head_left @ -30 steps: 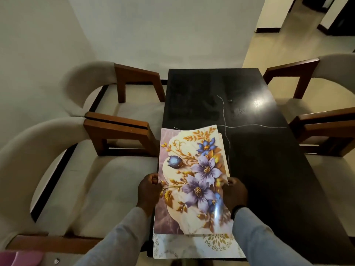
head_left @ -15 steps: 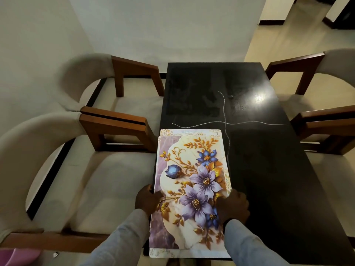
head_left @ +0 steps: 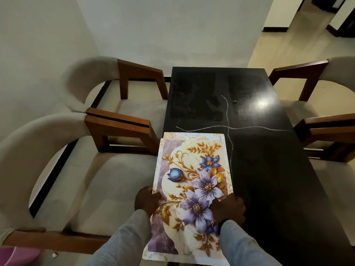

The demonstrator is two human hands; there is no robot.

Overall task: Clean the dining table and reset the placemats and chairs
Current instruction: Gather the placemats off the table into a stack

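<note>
A floral placemat (head_left: 192, 181) with purple and blue flowers lies on the near left part of the black dining table (head_left: 269, 169). Under it sits a second placemat (head_left: 194, 135), whose far edge and corner peek out. My left hand (head_left: 147, 198) grips the top mat's left edge. On the mat's right edge rests my right hand (head_left: 228, 209), fingers curled over it. Both sleeves are grey-blue. White chalk-like lines (head_left: 228, 120) cross the tabletop just beyond the mats.
Two beige cushioned chairs with brown wooden arms stand left of the table, one near (head_left: 86, 179) and one far (head_left: 123, 85). Two more chairs (head_left: 326, 120) stand on the right. Smears and a light glare (head_left: 261, 104) mark the far tabletop. A pink object (head_left: 13, 256) shows at bottom left.
The top placemat, bowed upward a second ago, now lies flat on the lower mat. It has slid a little toward me, uncovering the lower mat's far edge. Both hands stayed on its sides.
</note>
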